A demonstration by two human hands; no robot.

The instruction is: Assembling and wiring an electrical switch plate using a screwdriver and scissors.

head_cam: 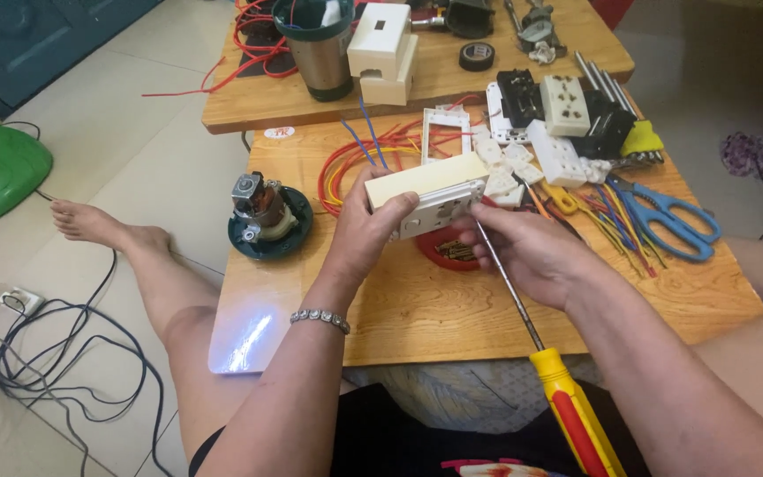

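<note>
Cream socket box between both hands, above wooden table.

A small round white sticker with red markings lies on the wooden table's far left corner, well beyond and left of the left hand's fingers; no packages or screens show.

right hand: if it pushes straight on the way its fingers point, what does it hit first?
The right hand points left toward the cream socket box held by the left hand. Its fingertips look already at the box's right end, so that comes first; depth is unclear.
</note>
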